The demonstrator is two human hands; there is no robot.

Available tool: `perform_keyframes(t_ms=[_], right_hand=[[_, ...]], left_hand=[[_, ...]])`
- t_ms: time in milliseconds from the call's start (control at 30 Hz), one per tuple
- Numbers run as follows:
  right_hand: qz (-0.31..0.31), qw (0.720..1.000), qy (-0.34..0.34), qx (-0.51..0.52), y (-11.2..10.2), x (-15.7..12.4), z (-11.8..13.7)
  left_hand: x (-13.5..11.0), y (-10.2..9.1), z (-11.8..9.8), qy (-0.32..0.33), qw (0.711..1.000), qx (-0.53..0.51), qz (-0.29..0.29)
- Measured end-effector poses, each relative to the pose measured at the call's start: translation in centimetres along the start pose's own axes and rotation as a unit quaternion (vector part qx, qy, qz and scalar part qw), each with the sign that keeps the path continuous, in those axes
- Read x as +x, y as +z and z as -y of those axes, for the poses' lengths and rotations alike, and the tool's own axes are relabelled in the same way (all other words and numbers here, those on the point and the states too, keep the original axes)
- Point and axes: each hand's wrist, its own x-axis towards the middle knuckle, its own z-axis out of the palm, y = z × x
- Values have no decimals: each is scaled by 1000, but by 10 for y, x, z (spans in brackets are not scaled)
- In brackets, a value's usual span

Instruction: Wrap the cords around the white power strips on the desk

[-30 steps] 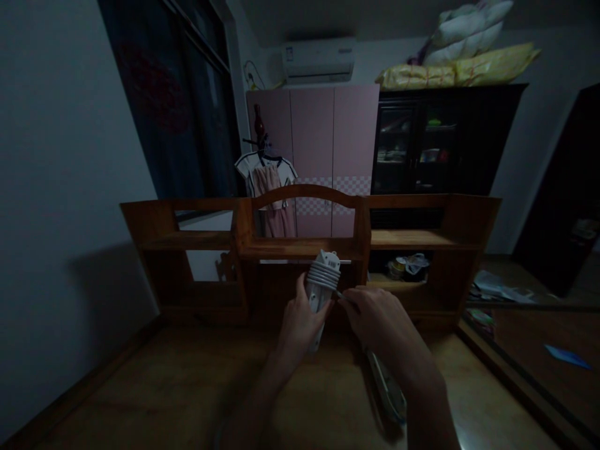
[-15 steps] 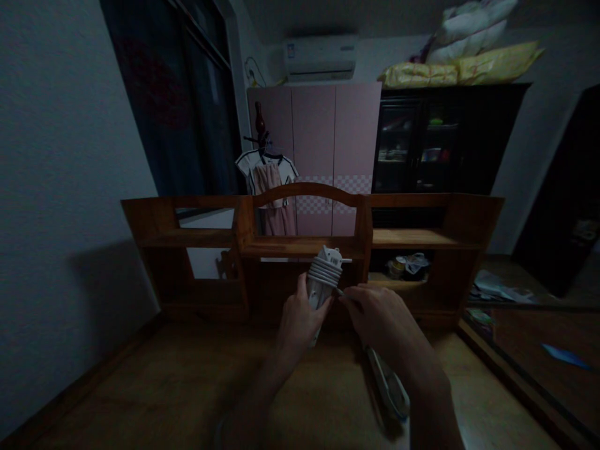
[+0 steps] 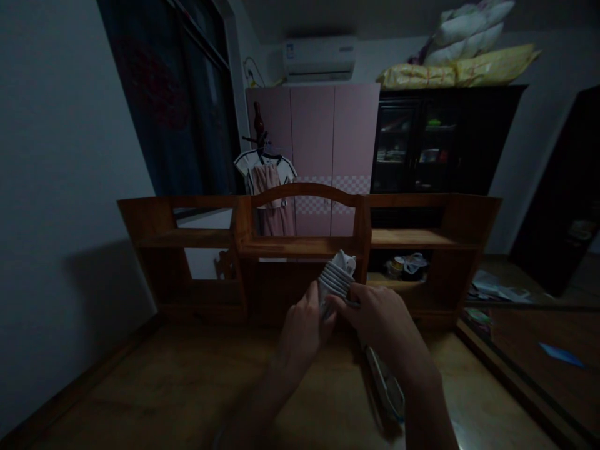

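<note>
The white power strip [image 3: 347, 262] is up in the air between the person's two hands, above the wooden surface [image 3: 187, 378] and in front of the middle section of the wooden shelf [image 3: 300, 247]. It tilts, its top end leaning to the right, and a pale cord [image 3: 336, 279] is wound around it in several close turns just below that end.

The left hand [image 3: 302, 325] is closed around the strip from the left and below, under the coils, hiding much of its lower part. The right hand [image 3: 377, 312] is just to the right — its fingers bent against the edge of the coils, its thumb reaching across the strip toward the left hand — and pinches a short piece of the cord. Below the right wrist, a long pale object [image 3: 387, 389] lies on the surface, partly covered by the forearm; what it is cannot be told.
</note>
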Motion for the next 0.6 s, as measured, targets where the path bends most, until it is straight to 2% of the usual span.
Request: perform_keyframes(t_ms=[233, 433, 600], right_hand=[[-55, 998, -36, 6, -2, -1, -7], [-82, 996, -30, 27, -9, -3, -3], [-109, 993, -18, 48, -8, -3, -4]], left_hand=[[-5, -12, -10, 24, 1000, 9, 1], [-5, -16, -9, 27, 999, 0, -20], [-5, -23, -13, 58, 991, -115, 20]])
